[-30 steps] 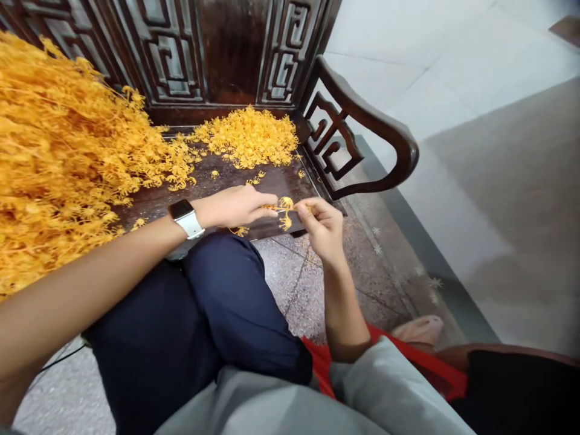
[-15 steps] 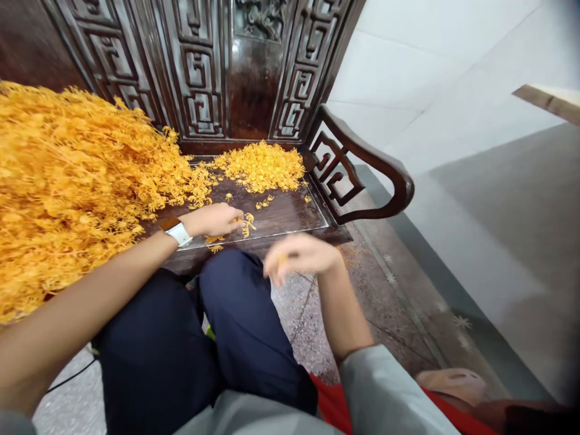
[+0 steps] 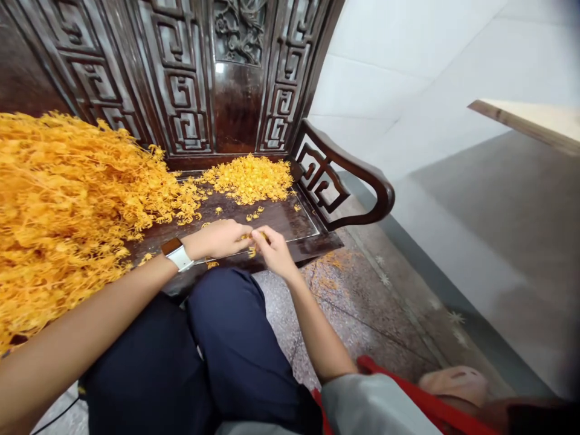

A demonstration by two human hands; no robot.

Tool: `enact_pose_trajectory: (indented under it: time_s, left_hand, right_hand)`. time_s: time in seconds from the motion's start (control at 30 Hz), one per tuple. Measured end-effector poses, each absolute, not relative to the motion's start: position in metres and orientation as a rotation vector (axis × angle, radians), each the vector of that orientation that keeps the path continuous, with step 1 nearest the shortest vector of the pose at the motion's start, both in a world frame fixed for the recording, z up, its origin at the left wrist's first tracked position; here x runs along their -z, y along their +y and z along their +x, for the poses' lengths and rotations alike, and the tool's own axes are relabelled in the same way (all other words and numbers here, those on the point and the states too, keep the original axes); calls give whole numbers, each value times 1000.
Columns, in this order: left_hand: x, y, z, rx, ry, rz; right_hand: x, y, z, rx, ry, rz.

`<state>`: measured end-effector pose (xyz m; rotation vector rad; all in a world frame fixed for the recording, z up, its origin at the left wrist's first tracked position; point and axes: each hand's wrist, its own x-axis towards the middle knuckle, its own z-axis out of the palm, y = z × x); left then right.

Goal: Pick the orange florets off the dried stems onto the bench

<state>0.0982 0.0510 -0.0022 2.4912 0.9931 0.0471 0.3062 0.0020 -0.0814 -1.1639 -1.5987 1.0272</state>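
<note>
My left hand (image 3: 220, 238), with a white-strapped watch on its wrist, is closed in a pinch over the front of the wooden seat. A small yellow plastic flower piece (image 3: 246, 236) shows at its fingertips. My right hand (image 3: 275, 251) meets those fingertips from the right, its thumb and fingers pinched on a bit of yellow; the exact grip is partly hidden. A large heap of orange-yellow plastic flower sprays (image 3: 67, 205) lies left of my hands. Behind them sits a smaller pile of loose yellow flower pieces (image 3: 251, 179).
The dark carved bench (image 3: 235, 115) has a curved armrest (image 3: 362, 175) at its right end. Several stray pieces (image 3: 256, 213) dot the seat. Orange scraps (image 3: 333, 272) litter the floor. A pale board edge (image 3: 521, 124) juts in at the right, and a pinkish slipper (image 3: 455, 385) shows low right.
My right hand has swung forward and left from beside the knee to meet my left hand at its fingertips. The view has shifted slightly.
</note>
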Motion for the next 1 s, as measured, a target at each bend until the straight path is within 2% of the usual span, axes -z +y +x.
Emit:
enact_pose_trajectory:
  time_s: [0.23, 0.37, 0.47, 0.53, 0.6, 0.67, 0.73, 0.77, 0.83, 0.93, 1.0]
  left_hand:
    - [-9, 43, 115, -120, 649, 2270]
    - [-9, 36, 108, -50, 625, 2282]
    - [-4, 40, 93, 27, 700, 2285]
    - [-2, 45, 85, -5, 750, 2249]
    - [-1, 49, 82, -48, 830, 2273]
    - [0, 52, 82, -33, 893, 2322]
    - [1, 53, 83, -3, 920, 2358]
    - [1, 53, 84, 8, 923, 2369]
    - [0, 51, 85, 25, 928, 2375]
    - [-6, 47, 86, 47, 955, 2377]
    - [-10, 45, 86, 30, 974, 2392]
  right_hand:
    - [82, -40, 317, -778, -1225, -1237]
    - [61, -31, 361, -849, -670, -965]
    - [39, -26, 392, -709, -579, -826]
    - [27, -32, 393, -960, -847, -913]
    - [15, -37, 378, -1388, -1322, -975]
    - [1, -31, 357, -1675, -1876, -854]
    - [-14, -5, 337, -1776, -2222, -604]
    - [-21, 15, 328, -1793, -2228, -503]
    - [-33, 62, 313, -1786, -1824, -496]
    - [-39, 123, 293, -1711, -1103, -697]
    - [-33, 139, 284, -1748, -1026, -830]
